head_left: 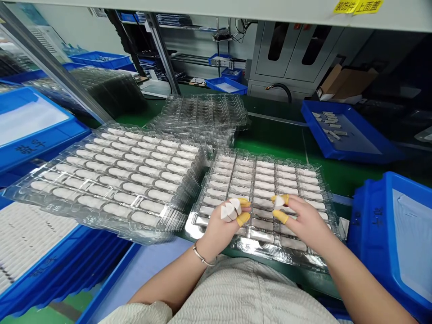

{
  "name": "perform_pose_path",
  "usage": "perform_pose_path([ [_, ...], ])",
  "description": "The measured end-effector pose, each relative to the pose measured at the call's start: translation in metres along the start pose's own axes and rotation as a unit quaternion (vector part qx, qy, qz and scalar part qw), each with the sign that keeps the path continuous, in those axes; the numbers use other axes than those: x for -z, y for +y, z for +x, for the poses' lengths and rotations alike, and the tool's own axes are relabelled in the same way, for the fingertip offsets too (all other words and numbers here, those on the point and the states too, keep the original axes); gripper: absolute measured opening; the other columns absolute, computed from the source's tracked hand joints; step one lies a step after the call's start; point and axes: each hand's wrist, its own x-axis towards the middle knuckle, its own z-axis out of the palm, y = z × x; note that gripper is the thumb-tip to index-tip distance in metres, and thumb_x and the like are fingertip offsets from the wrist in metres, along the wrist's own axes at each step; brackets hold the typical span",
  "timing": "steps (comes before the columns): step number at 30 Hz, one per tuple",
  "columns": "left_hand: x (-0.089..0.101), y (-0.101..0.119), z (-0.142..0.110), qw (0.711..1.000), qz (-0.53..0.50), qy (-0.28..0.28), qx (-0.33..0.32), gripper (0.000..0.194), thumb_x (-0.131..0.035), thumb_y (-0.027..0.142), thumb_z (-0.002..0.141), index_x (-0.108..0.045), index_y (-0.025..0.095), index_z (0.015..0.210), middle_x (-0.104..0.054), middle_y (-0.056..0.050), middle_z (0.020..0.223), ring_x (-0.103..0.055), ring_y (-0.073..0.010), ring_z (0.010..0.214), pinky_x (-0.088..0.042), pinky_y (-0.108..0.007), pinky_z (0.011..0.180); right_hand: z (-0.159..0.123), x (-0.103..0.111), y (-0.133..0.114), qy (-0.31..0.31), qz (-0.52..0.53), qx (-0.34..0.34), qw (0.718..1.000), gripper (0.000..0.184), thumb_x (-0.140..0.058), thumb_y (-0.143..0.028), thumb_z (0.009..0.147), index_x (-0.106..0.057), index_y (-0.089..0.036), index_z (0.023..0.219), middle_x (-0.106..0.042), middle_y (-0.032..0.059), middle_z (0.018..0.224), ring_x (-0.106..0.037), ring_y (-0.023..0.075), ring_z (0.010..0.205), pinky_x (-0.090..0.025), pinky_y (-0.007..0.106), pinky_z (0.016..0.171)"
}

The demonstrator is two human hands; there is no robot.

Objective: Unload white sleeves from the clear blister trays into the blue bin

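My left hand [221, 225], with yellow covers on its fingertips, is closed around several small white pieces [231, 210]. A single white piece [278, 201] is pinched between the yellow-tipped thumb and finger of my right hand [305, 220]. Both hands are above a clear plastic blister tray [243, 245] whose rows of slots hold white oblong pieces. To the left stands a tall stack of similar clear trays [184, 216], its top one filled with white oblong pieces [116, 197]. The exact kind of the white pieces cannot be made out.
Behind are more stacked clear trays [202, 112]. A blue bin [351, 130] with loose white pieces lies at the back right, and stacked blue bins [367, 220] stand at the right. Blue bins [37, 139] line the left. A shelf edge [216, 10] crosses overhead.
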Motion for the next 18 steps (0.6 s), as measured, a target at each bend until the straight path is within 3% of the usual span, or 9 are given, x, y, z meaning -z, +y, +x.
perform_pose_path([
  [2,0.006,0.002,0.003,1.0,0.0,0.007,-0.005,0.023,-0.069,0.027,0.078,-0.07,0.019,0.1,-0.076,-0.006,0.101,-0.071,-0.022,0.097,-0.058,-0.039,0.089,0.005,-0.002,0.001,-0.05,-0.169,0.064,0.982,0.014,-0.059,-0.03,0.091,-0.07,-0.022,0.094,-0.067,0.0081,0.094,-0.062,0.0272,0.091,-0.05,0.039,0.076],
  [5,0.009,0.002,0.004,1.0,0.0,0.003,-0.002,0.021,-0.069,0.027,0.078,-0.07,0.019,0.098,-0.076,-0.006,0.1,-0.071,-0.0221,0.097,-0.059,-0.039,0.087,0.01,-0.017,0.002,-0.088,-0.318,0.127,0.936,0.01,-0.058,-0.018,0.089,-0.068,-0.018,0.088,-0.065,0.0091,0.087,-0.059,0.0266,0.085,-0.047,0.038,0.074],
  [8,0.008,0.0,0.004,1.0,0.001,-0.007,0.005,0.016,-0.07,0.026,0.078,-0.071,0.019,0.091,-0.075,-0.007,0.104,-0.07,-0.022,0.099,-0.057,-0.038,0.089,0.013,-0.034,0.003,-0.098,-0.377,0.148,0.909,0.011,-0.058,-0.011,0.088,-0.067,-0.017,0.084,-0.064,0.0088,0.086,-0.058,0.0253,0.085,-0.045,0.036,0.075],
  [11,0.007,-0.006,0.004,1.0,-0.008,-0.015,0.014,0.014,-0.07,0.027,0.078,-0.071,0.018,0.089,-0.074,-0.006,0.103,-0.07,-0.0209,0.098,-0.056,-0.036,0.089,0.016,-0.043,0.006,-0.101,-0.396,0.148,0.901,0.014,-0.058,-0.007,0.087,-0.066,-0.016,0.079,-0.064,0.0091,0.085,-0.057,0.0263,0.088,-0.044,0.037,0.077],
  [13,0.007,-0.008,0.004,0.999,0.005,-0.016,0.028,0.018,-0.07,0.026,0.078,-0.069,0.018,0.094,-0.074,-0.004,0.099,-0.069,-0.0197,0.094,-0.056,-0.034,0.085,0.016,-0.041,0.008,-0.108,-0.377,0.136,0.91,0.014,-0.058,-0.006,0.086,-0.066,-0.016,0.08,-0.063,0.0092,0.087,-0.056,0.0277,0.091,-0.045,0.04,0.079],
  [15,0.007,-0.009,0.004,0.998,0.054,-0.024,0.036,0.02,-0.071,0.027,0.077,-0.068,0.018,0.095,-0.074,-0.002,0.092,-0.069,-0.0188,0.085,-0.055,-0.032,0.077,0.015,-0.034,0.006,-0.108,-0.309,0.107,0.939,0.011,-0.059,-0.012,0.088,-0.068,-0.017,0.092,-0.063,0.0084,0.091,-0.056,0.0281,0.094,-0.046,0.041,0.08],
  [18,0.005,-0.004,0.003,0.981,0.181,-0.067,0.005,0.019,-0.07,0.027,0.078,-0.068,0.019,0.096,-0.072,-0.003,0.089,-0.067,-0.0201,0.08,-0.053,-0.031,0.071,0.009,-0.02,-0.004,-0.086,-0.127,0.053,0.987,0.037,-0.063,-0.03,0.089,-0.058,-0.024,0.126,-0.062,0.0059,0.103,-0.058,0.0252,0.099,-0.05,0.039,0.083],
])
